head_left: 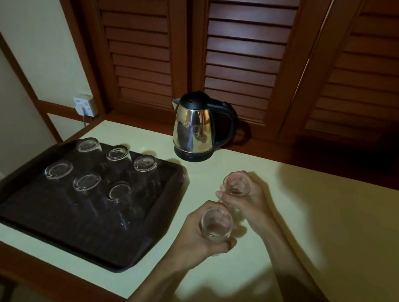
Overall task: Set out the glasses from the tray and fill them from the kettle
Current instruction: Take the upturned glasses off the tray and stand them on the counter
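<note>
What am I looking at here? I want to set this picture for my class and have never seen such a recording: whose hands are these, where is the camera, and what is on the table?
There is no machine: a person wears one camera on the head, looking down at their own hands. The left hand grips one clear glass, mouth up; the right hand grips another glass. Both are beside a dark tray on a pale table. Six more glasses stand upside down on the tray. A steel electric kettle stands at the table's far edge, untouched.
</note>
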### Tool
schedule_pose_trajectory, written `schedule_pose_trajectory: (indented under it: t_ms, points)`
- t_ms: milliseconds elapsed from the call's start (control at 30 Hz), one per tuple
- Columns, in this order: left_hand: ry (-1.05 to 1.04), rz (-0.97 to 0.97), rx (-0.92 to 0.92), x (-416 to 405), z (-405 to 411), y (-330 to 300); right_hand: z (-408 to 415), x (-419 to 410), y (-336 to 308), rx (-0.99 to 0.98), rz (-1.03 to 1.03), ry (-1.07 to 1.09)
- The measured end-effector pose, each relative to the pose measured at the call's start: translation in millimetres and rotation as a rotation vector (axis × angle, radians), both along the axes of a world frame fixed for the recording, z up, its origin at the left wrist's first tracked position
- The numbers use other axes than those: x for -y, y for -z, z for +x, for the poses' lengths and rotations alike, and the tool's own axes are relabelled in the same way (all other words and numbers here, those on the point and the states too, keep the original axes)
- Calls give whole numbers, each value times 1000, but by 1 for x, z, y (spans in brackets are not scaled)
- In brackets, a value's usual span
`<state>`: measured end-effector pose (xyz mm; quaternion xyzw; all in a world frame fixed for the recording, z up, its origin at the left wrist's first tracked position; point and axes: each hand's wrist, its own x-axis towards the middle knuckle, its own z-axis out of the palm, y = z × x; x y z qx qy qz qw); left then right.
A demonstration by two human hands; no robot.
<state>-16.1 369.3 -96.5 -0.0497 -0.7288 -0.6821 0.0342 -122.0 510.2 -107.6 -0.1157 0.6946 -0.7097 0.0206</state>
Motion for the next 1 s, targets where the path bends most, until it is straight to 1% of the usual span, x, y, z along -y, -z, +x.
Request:
schedule_pose_trajectory:
  t_ms: [233,433,667,1000]
  points:
    - [-22,33,67,-10,7,12,-3,-6,10,-41,24,-60]
    - [12,32,71,-16,10,10,-13,0,13,-3,25,-96]
    - [22,27,83,-15,10,11,-13,2,18,-5,-16,-75]
    - [29,42,76,-12,10,11,-10,0,15,-9,29,-65]
